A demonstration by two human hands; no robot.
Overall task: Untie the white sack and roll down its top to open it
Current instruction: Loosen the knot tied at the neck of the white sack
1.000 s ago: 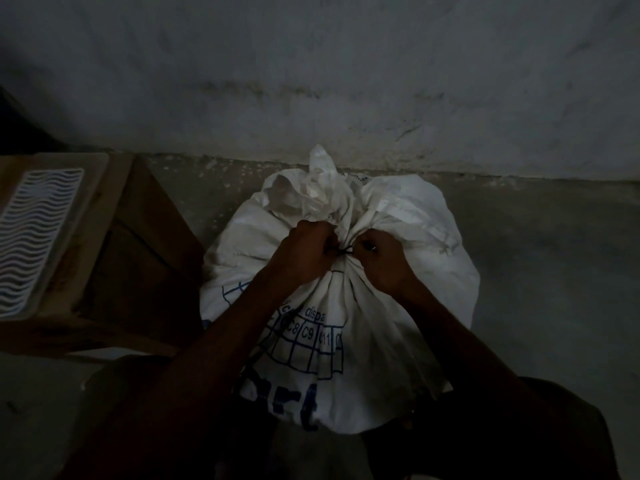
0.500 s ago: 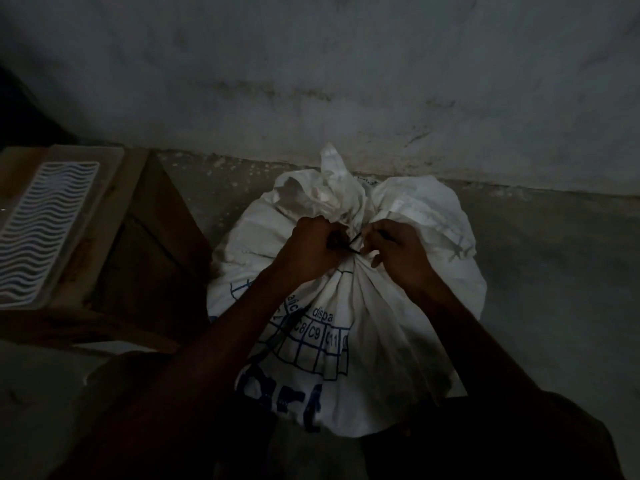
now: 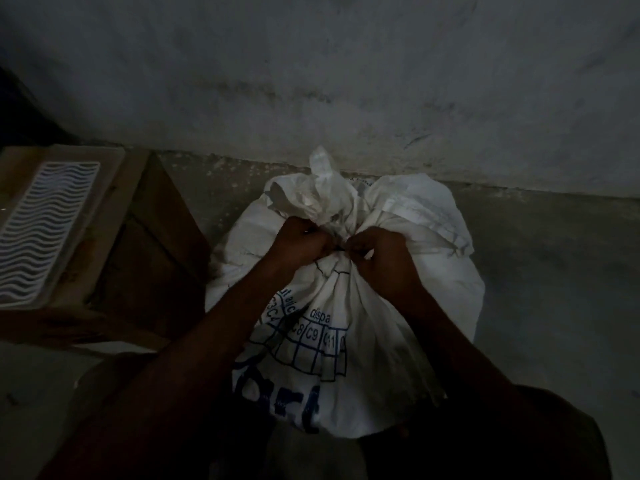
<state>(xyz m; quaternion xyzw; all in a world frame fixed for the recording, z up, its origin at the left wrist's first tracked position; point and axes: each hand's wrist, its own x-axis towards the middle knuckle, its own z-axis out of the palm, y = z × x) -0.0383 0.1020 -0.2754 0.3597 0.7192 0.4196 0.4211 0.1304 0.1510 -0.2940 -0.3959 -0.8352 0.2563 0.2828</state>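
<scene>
A full white sack [image 3: 363, 327] with blue print stands on the floor in front of me, close to the wall. Its top is bunched into a neck [image 3: 325, 199] and bound by a thin dark tie [image 3: 341, 250]. My left hand [image 3: 299, 242] and my right hand [image 3: 379, 258] meet at that tie, fingers pinched on it from either side. The knot itself is mostly hidden between my fingertips. The scene is very dim.
A brown cardboard box [image 3: 145, 258] stands left of the sack, with a white wavy-patterned grid [image 3: 41, 226] lying on its top. A stained grey wall [image 3: 346, 81] rises right behind the sack. Bare concrete floor [image 3: 554, 271] lies to the right.
My hands have drawn closer together at the neck, fingertips now nearly touching over the tie. The sack has stayed in place and its top is still bunched.
</scene>
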